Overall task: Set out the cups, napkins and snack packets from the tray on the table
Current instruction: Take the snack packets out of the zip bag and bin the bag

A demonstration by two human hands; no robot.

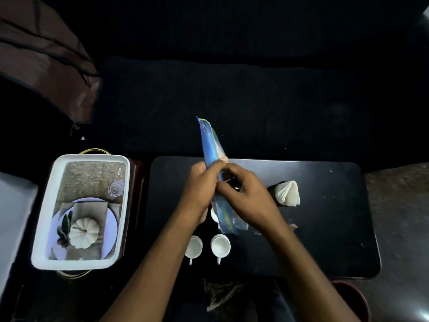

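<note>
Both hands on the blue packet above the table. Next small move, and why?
Probably lower the blue snack packet onto the bare table right of the cups. The left hand and right hand hold it upright in the air; cups and folded napkins are already set out, and the tray looks emptied.

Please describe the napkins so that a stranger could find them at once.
Look at the black table, on its right half. The napkins stand there, right of both hands. They are a cream folded fan, unlike the round white cups nearer the person.
</note>
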